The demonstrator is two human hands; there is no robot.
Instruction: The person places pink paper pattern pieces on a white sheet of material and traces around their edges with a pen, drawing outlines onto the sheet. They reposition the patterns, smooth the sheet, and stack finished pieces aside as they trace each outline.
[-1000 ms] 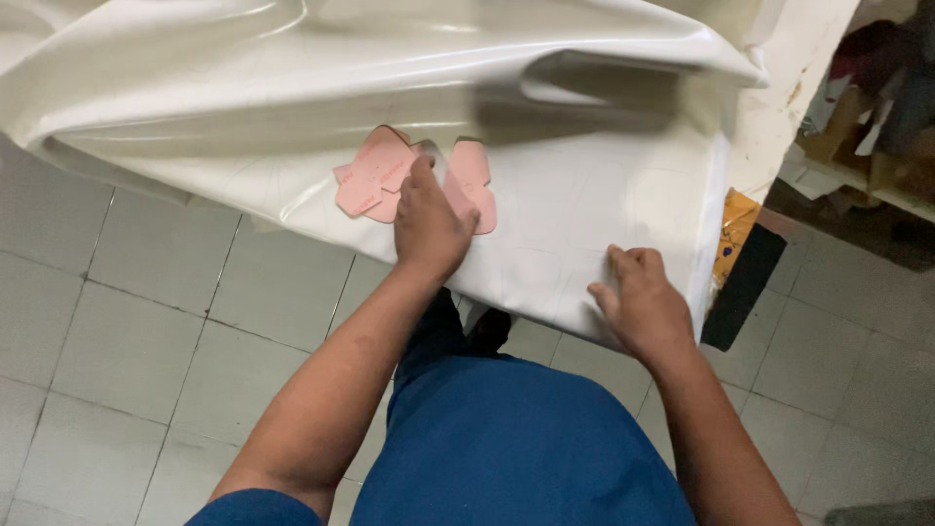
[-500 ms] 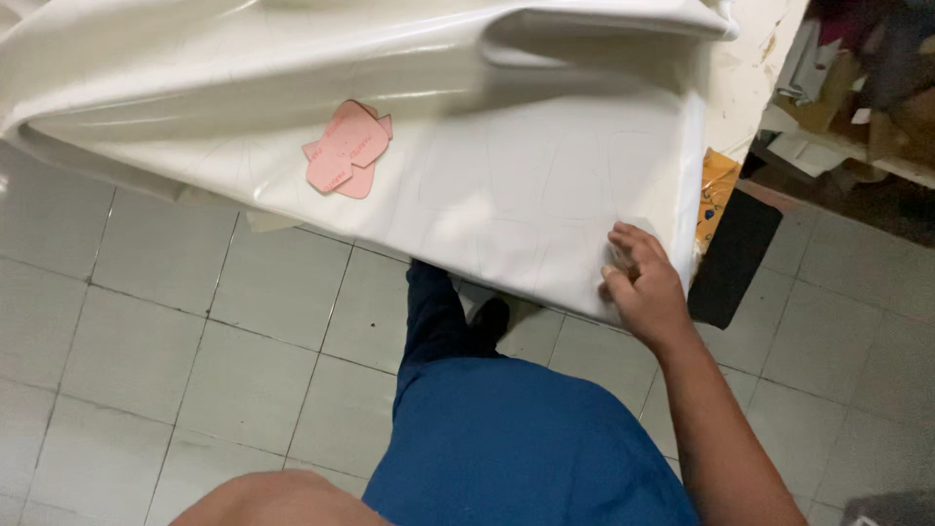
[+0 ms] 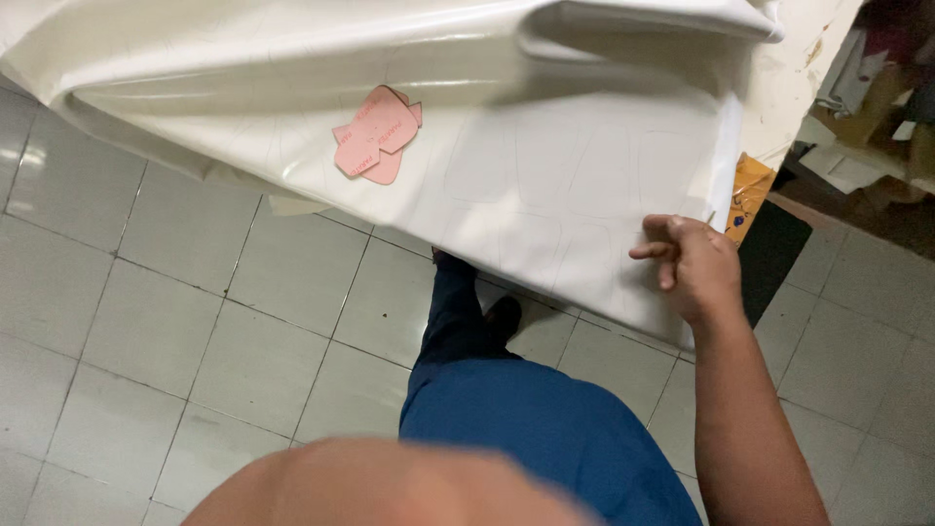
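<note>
Glossy cream-white sheet (image 3: 545, 166) of leather-like material, spread over a work table and hanging over its near edge toward the tiled floor (image 3: 146, 321). Faint traced outlines visible on the sheet near the near right corner, shapes too pale to count. A raised fold bunched along the far right part of the sheet.

Right hand (image 3: 696, 263) resting at the sheet's near right corner, just inside its right edge. Fingers loosely curled, index finger stretched out leftward across the surface, nothing pinched; probably steadying the overhanging part so it lies flat. Whether the palm actually presses the sheet: cannot tell.

Left hand not visible. Only a blurred bare forearm or elbow (image 3: 390, 482) along the bottom edge of the view, well apart from the sheet; state of that hand impossible to tell.

Small stack of pink templates (image 3: 375, 136) lying on the sheet left of centre, near the draped edge, fanned and overlapping, apparently three or four pieces, well apart from the right hand. Likely parked there within reach.

Below the sheet's hanging edge, blue trousers (image 3: 545, 429) and one dark shoe (image 3: 502, 317) on pale square tiles. Beyond the right edge of the sheet, one orange packet (image 3: 745, 195) and one black mat (image 3: 774, 258), then a cluttered shelf (image 3: 877, 107) at the far right.
</note>
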